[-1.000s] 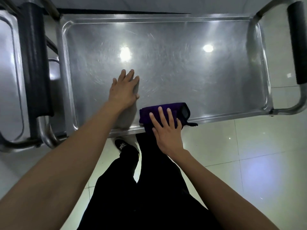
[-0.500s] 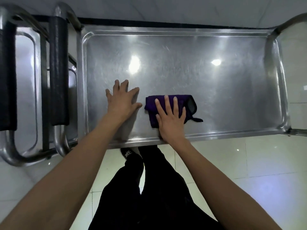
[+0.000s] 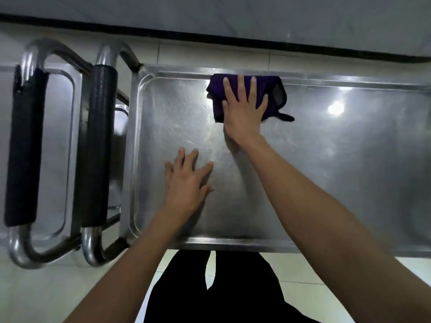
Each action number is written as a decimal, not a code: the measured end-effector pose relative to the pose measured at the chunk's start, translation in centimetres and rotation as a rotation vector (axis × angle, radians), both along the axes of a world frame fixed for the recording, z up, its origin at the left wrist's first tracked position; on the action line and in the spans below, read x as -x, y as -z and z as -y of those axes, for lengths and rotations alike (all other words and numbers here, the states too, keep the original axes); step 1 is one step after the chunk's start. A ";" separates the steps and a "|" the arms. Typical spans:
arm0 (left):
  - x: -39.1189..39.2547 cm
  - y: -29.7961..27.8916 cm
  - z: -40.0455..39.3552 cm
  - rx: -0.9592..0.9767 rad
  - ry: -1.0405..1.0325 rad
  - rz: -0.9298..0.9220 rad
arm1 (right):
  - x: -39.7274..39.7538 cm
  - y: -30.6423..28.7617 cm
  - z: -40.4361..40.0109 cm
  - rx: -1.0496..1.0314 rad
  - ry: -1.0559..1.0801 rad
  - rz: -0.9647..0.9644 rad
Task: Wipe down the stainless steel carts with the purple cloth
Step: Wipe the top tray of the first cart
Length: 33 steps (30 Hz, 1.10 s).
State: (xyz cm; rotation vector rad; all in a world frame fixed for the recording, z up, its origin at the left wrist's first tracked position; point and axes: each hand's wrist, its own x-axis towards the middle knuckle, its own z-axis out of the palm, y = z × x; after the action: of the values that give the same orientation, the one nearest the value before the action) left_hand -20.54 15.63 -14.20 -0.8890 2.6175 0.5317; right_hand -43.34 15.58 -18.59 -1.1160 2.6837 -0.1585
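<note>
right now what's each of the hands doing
Left hand: open, flat on the stainless steel cart top, holding nothing.
Right hand: open, straight fingers pressing the folded purple cloth at the far rim.

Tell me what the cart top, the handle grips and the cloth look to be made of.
Cart top: brushed stainless steel by its look, with bright light glints and fine scratches.
Handle grips: matte black sleeves, probably foam or rubber, over shiny tubing.
Purple cloth: soft folded fabric, perhaps microfibre.
</note>
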 end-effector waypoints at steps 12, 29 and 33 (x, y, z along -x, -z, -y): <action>-1.1 0.2 1.0 -0.081 0.024 -0.007 | -0.2 -1.2 1.2 -0.020 -0.043 -0.029; -5.6 1.6 2.9 -0.172 0.100 -0.139 | -24.5 -1.2 -20.0 -0.086 -0.028 -0.010; -5.8 1.3 2.9 -0.192 0.075 -0.122 | -29.5 -1.4 -23.5 -0.093 -0.055 0.006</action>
State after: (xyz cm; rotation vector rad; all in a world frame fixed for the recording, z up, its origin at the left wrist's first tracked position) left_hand -14.77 12.75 -15.48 -0.7165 2.6382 0.8249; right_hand -13.87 39.11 -17.20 -1.1579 2.6229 -0.0273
